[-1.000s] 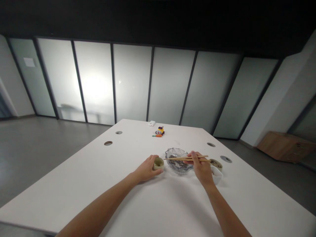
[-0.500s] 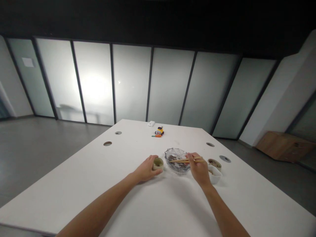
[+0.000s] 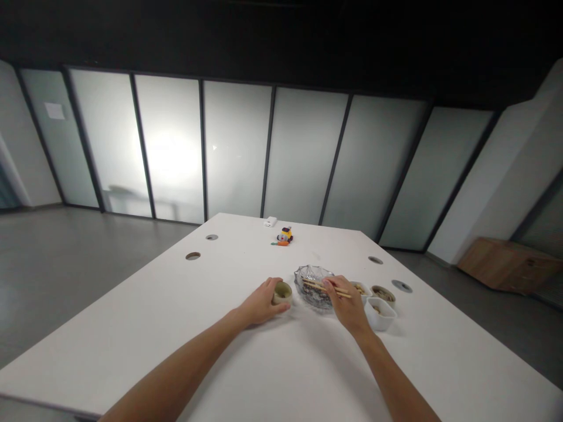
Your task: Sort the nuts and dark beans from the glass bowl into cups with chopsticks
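My left hand is wrapped round a small greenish cup standing on the white table. A pair of wooden chopsticks is gripped in my right hand, their tips over the clear glass bowl. Small dark pieces lie in that bowl; whether the tips pinch one is too small to tell. Just right of my right hand stand a white bowl with a few light pieces inside, a second white bowl partly hidden by the hand, and a round brownish bowl.
Farther back on the table are a yellow toy car, an orange toy carrot and a white box-like object. Round cable holes open along both sides of the tabletop. A wooden cabinet stands on the floor at right.
My right hand has shifted a little left with the chopsticks, and their angle now slopes down to the right. The second white bowl has come into view. My left hand stays on the cup.
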Tool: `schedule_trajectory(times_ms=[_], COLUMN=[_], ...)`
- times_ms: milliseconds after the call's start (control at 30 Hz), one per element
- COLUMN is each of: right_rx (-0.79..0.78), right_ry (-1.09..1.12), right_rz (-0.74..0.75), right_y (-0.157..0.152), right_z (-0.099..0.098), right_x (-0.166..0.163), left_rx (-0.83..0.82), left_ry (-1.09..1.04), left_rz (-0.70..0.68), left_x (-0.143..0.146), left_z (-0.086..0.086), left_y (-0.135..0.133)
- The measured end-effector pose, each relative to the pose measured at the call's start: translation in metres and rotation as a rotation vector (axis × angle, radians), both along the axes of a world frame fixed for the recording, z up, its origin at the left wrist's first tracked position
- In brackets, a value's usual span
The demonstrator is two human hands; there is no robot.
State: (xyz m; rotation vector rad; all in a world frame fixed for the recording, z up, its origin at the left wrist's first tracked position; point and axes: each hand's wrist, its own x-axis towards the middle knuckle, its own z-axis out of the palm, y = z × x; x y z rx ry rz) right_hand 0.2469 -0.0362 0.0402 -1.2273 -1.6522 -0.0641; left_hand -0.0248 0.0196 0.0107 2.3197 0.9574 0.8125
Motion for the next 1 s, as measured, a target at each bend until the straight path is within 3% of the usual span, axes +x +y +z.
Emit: schedule_trajectory(times_ms=[367,1000], right_rx=[0.087,0.147], right_ry=[-0.028,-0.085], right_rz=[-0.058,-0.01], right_y=[-0.0016,-0.0055], right_z=[0.0014,0.0068], right_x=[-0.0007,0.0026], left_rx=[0.003,0.019], left_ry=[0.008,0.006], left_rz=[0.008,0.026], left_x=[0.0009,0.0008], left_z=[-0.0037,-0.0056], left_y=[0.0022,0.0031])
